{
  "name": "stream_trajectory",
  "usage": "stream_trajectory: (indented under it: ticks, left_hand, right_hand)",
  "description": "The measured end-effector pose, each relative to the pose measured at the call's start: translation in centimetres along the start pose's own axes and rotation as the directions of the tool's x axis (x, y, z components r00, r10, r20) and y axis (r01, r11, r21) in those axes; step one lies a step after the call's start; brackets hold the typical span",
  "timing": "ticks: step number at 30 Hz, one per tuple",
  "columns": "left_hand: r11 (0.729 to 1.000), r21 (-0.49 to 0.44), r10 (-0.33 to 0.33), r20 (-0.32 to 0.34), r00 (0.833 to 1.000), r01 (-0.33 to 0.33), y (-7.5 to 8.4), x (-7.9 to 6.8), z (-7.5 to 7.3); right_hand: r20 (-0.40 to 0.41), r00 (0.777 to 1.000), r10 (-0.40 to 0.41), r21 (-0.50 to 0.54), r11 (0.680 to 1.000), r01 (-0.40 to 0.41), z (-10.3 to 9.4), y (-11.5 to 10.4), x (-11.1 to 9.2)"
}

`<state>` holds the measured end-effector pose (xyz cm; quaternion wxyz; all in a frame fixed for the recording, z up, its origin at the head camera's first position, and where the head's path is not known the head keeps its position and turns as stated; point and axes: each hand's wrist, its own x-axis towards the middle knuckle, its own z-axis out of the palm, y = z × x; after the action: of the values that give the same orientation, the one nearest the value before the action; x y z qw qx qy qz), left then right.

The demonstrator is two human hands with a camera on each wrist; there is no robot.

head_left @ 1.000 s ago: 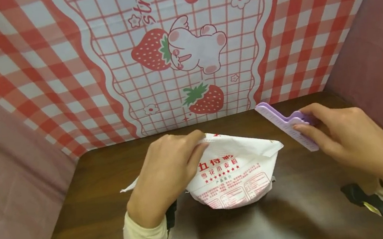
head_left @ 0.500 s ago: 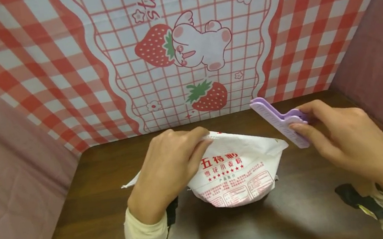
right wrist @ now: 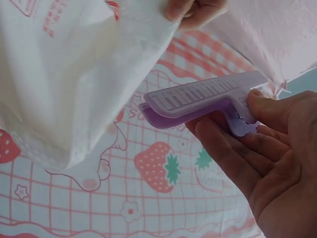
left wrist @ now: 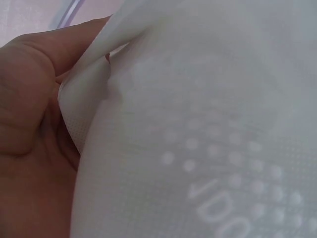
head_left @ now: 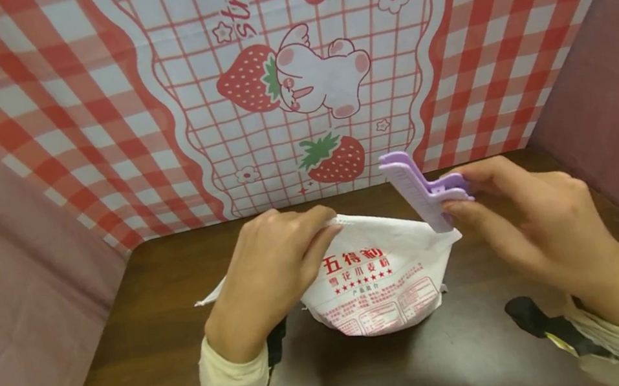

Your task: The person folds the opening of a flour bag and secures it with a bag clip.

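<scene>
A white flour bag (head_left: 379,275) with red printing stands on the table, its top edge folded flat. My left hand (head_left: 272,269) pinches that top edge near its middle, thumb in front and fingers behind. In the left wrist view the bag's white cloth (left wrist: 198,99) fills most of the picture beside the palm. My right hand (head_left: 542,221) holds a purple bag clip (head_left: 418,195) by its handles, between thumb and fingers. The clip's long jaws stand slightly apart at the bag's upper right corner. In the right wrist view a gap shows between the clip (right wrist: 193,96) and the bag (right wrist: 84,74).
The brown wooden table (head_left: 151,370) carries the bag. Behind it hangs a red-and-white checked cloth (head_left: 71,120) with strawberries. Pink fabric walls (head_left: 612,81) close in the left and right sides.
My right hand has moved left with the bag clip, bringing it over the bag's right corner. The clip has turned and its jaws have parted. My left hand keeps its pinch on the bag.
</scene>
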<state>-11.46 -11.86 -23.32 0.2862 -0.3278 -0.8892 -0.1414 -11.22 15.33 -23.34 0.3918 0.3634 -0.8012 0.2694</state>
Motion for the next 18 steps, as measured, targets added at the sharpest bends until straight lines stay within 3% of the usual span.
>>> stream_trajectory:
  ticks: [11,18]
  left_hand:
    - [1.0,0.02,0.011,-0.032,0.999,-0.011,0.19,-0.03,-0.02]
    - [1.0,0.006,0.011,-0.033,0.999,-0.011,0.52,0.22,0.24]
  right_hand:
    - [0.016,0.997,-0.075,0.073,0.995,0.074,0.93,-0.1,0.99]
    - [-0.088,0.993,-0.073,0.081,0.994,0.08,1.07,0.21,0.26]
